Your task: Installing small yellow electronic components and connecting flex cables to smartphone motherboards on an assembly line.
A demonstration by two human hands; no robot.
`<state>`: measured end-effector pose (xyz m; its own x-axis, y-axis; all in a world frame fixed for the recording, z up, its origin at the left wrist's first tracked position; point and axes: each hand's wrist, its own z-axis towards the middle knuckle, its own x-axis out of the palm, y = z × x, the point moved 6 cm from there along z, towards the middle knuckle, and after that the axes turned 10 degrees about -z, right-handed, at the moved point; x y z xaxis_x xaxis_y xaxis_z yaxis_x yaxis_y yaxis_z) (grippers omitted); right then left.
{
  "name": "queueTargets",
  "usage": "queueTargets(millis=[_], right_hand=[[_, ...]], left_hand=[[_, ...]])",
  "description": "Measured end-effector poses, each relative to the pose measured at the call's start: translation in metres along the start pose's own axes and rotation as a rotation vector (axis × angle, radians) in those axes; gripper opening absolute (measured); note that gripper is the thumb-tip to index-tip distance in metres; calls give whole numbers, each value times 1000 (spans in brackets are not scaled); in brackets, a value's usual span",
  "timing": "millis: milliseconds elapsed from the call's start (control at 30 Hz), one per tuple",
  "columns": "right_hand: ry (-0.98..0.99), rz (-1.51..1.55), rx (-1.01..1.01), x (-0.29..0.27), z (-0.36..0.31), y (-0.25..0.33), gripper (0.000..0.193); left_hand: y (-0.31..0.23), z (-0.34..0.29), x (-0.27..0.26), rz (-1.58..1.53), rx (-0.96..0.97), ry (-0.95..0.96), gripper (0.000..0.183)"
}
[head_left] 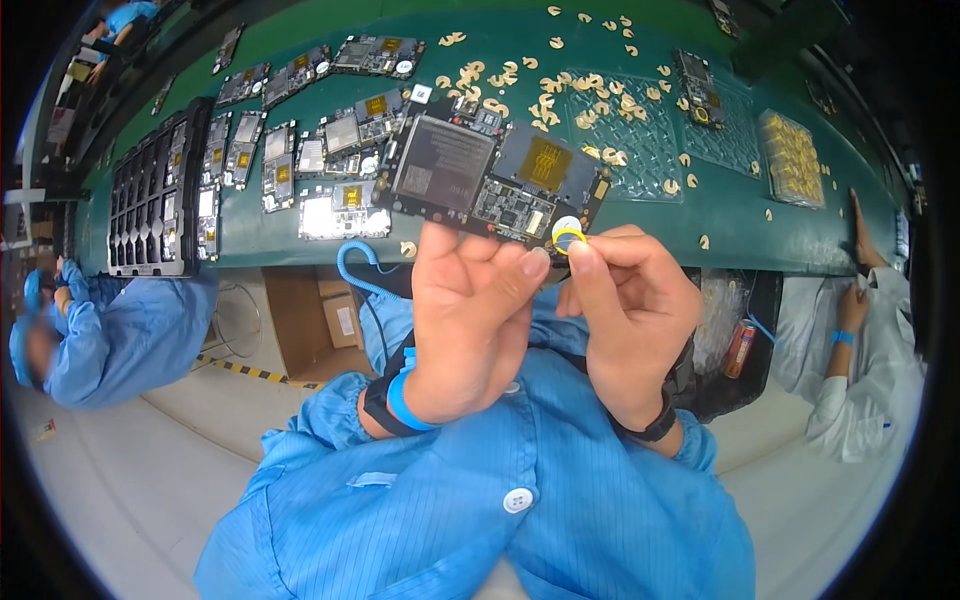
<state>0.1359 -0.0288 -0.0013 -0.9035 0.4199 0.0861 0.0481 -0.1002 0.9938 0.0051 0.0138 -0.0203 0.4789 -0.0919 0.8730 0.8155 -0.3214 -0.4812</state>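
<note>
My left hand [468, 310] is closed on the lower edge of a circuit board [440, 165], holding it tilted above the table edge. The board carries a large grey metal shield, an amber film patch and a white round disc [567, 225] at its lower right corner. Between thumb and fingers, my right hand [635, 315] pinches a small yellow-rimmed ring [570, 239]. This ring overlaps that corner just below the disc; whether it is fixed to the board, I cannot tell. A blue band and a dark strap circle my left wrist.
Several circuit boards [340, 212] lie on the green table [740, 238] at left, beside a black slotted tray [150, 215]. Small cream C-shaped pieces [550, 85] are scattered behind. Clear trays [640, 150] and a stack with yellow parts [792, 160] stand right. Co-workers [120, 335] sit either side.
</note>
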Motion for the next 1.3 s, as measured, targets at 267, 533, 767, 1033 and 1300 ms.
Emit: queueTargets(millis=[267, 533, 767, 1033, 1300], right_hand=[[9, -84, -64, 0, -2, 5, 12], [17, -131, -4, -1, 0, 17, 11], [-27, -96, 86, -1, 0, 16, 9], [-37, -2, 73, -2, -1, 9, 23], [23, -13, 36, -3, -3, 10, 25]], left_hand=[[-4, -2, 3, -33, 26, 31, 62], [-6, -1, 2, 94, 46, -19, 57], [-6, 0, 5, 109, 53, -22, 57], [-6, 0, 4, 127, 34, -41, 54], [-6, 1, 5, 140, 12, -43, 52]])
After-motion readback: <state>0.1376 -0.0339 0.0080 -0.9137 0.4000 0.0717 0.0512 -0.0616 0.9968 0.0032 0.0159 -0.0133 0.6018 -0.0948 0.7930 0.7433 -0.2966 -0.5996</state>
